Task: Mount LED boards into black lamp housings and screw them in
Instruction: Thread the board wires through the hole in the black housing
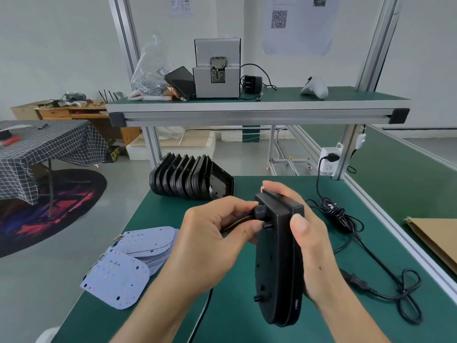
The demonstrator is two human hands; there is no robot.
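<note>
Housing [279, 263] on edge above surface [173, 305] | your right hand [311, 243] clasps its rim | left hand [210, 241] fingers pinch wires [237, 222] at gland | rigid, light shell: hold rims, spare wires

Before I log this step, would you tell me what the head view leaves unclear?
- Inside of the held housing: faces away, so no board visible.
- Wire ends: covered by the left hand.
- Wall notices: print too small.
- Right hand grip: fingers mostly behind the housing.
</note>
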